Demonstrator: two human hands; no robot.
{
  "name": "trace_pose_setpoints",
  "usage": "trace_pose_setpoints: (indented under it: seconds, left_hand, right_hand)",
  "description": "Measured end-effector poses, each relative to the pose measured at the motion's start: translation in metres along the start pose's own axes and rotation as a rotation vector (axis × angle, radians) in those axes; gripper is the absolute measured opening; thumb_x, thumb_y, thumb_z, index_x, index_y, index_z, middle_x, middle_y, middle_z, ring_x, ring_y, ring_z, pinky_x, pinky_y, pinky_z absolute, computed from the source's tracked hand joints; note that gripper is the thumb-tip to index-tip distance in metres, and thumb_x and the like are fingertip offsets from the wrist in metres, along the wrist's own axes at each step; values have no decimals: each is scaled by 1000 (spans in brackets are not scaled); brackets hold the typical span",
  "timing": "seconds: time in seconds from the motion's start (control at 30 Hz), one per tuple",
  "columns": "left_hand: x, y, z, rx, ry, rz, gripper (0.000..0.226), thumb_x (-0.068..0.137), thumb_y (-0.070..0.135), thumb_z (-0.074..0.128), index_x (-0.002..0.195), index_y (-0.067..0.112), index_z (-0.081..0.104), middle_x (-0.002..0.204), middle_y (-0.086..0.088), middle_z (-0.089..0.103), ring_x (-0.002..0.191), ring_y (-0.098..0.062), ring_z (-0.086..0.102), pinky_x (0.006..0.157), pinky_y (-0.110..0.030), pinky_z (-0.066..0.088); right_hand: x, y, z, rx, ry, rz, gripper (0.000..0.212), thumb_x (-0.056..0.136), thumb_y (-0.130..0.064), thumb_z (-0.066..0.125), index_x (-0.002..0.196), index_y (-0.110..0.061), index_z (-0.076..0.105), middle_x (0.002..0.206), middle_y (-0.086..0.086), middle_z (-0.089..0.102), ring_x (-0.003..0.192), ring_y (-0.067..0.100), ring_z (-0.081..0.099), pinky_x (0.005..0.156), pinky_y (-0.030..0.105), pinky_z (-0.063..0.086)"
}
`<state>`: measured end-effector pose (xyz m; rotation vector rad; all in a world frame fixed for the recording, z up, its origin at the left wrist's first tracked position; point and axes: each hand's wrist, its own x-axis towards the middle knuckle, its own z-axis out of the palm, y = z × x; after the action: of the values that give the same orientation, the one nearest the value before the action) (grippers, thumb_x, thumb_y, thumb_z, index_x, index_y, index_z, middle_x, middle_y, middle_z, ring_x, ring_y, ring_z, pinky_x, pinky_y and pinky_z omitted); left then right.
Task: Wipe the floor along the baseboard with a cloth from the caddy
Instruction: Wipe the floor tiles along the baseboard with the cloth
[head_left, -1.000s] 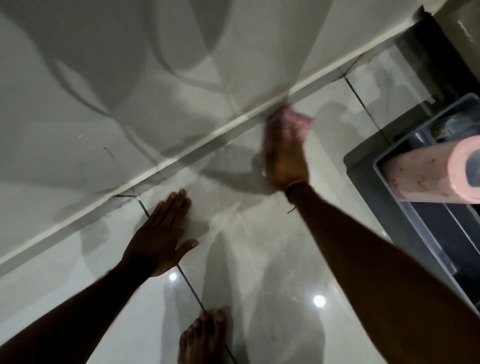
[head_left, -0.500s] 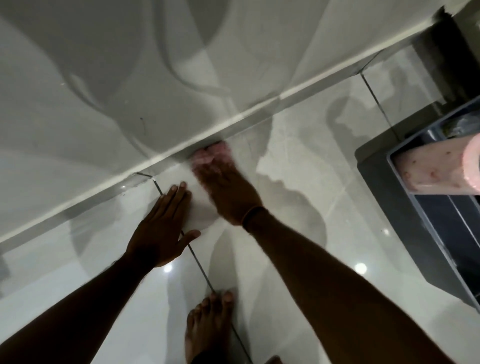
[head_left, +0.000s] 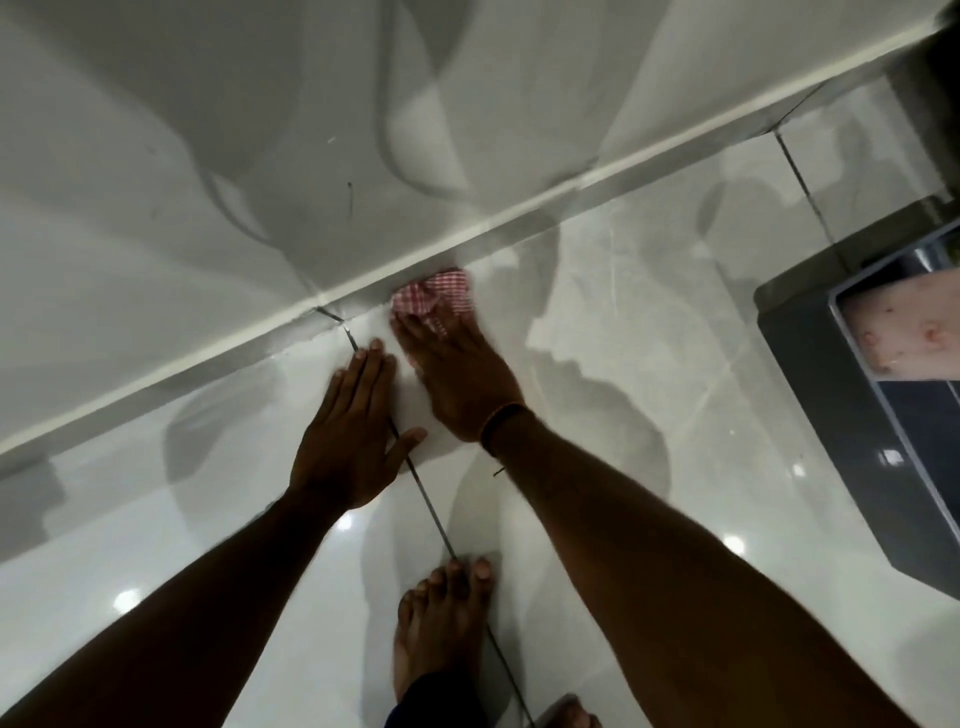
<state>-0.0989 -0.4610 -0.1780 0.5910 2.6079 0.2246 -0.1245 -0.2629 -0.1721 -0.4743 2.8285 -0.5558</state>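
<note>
A red-and-white checked cloth (head_left: 434, 294) lies on the glossy tiled floor (head_left: 613, 332), pressed against the grey baseboard (head_left: 519, 221) that runs diagonally from lower left to upper right. My right hand (head_left: 457, 371) is flat on top of the cloth, fingers pinning it to the floor; most of the cloth sticks out past my fingertips. My left hand (head_left: 353, 436) rests palm down on the tile just left of the right hand, fingers spread, holding nothing. The grey caddy (head_left: 810, 374) stands at the right edge.
A pink speckled roll (head_left: 904, 332) lies in the caddy. My bare foot (head_left: 441, 629) stands on the floor between my arms, with a second foot (head_left: 569, 714) partly seen at the bottom edge. A dark tile joint (head_left: 426, 504) runs under my left hand.
My right hand swept the cloth leftward along the baseboard, from well right of the left hand to right beside it. The left hand stayed planted on the tile.
</note>
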Motion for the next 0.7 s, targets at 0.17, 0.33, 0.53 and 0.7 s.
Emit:
trace_pose_setpoints:
  seconds: [0.17, 0.33, 0.53, 0.7]
  left_hand:
    - [-13, -11, 5, -2, 23, 10, 92, 98, 70, 31, 166, 12, 10, 177, -10, 0, 164, -24, -3, 133, -44, 8]
    - [-27, -27, 0, 56, -1, 31, 94, 98, 75, 20, 166, 11, 8, 176, -11, 3, 164, -27, 0, 133, -47, 15]
    - [-26, -16, 1, 28, 13, -21, 96, 97, 75, 19, 166, 8, 9, 176, -12, 2, 164, -28, -2, 133, -48, 14]
    - [-16, -15, 4, 20, 32, -10, 98, 97, 75, 20, 165, 6, 9, 176, -14, 0, 164, -27, -4, 133, -47, 12]
  right_hand:
    - [-5, 45, -12, -19, 75, 346, 59, 111, -22, 29, 168, -26, 14, 178, -2, 14, 166, 35, 6, 137, 48, 11]
    - [7, -33, 10, 37, -15, 133, 70, 103, -14, 41, 168, -19, 18, 176, 4, 21, 164, 40, 10, 136, 55, 9]
    - [-1, 58, -24, -20, 24, 117, 60, 108, -16, 34, 167, -18, 22, 177, 9, 16, 166, 33, 10, 136, 48, 11]
    - [3, 191, -86, -115, 149, 655, 72, 98, -18, 28, 164, 4, 13, 174, 29, 8, 163, 44, 7, 135, 57, 6]
